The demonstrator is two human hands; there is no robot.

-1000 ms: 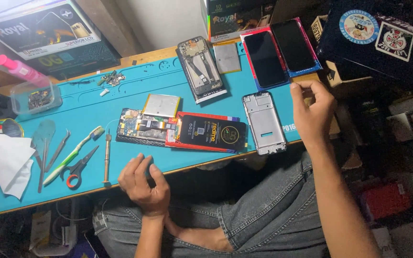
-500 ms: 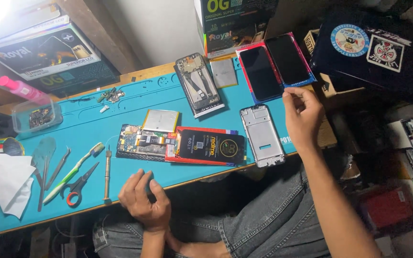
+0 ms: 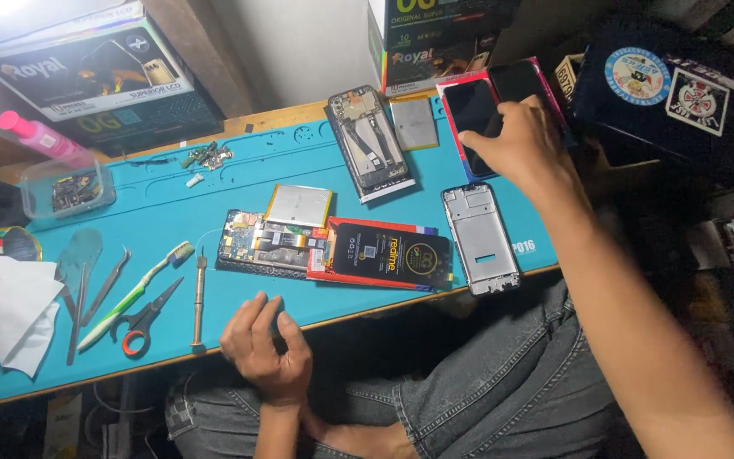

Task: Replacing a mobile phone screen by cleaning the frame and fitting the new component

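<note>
Head view: right hand [image 3: 520, 144] has reached far, fingers now gripping red phone [image 3: 471, 115]; left hand [image 3: 267, 348] rests loosely curled, empty, at desk [image 3: 214, 183] edge.

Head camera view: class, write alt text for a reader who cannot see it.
A person's right hand rests on two dark phone screens at the far edge of a blue work mat, while the left hand rests at its near edge. Opened phones, a battery, scissors and tweezers lie between.

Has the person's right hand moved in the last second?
Yes. The right hand has gone up from the mat's right edge, beside the white phone frame, onto the dark phone screens at the far corner of the blue mat.
</note>
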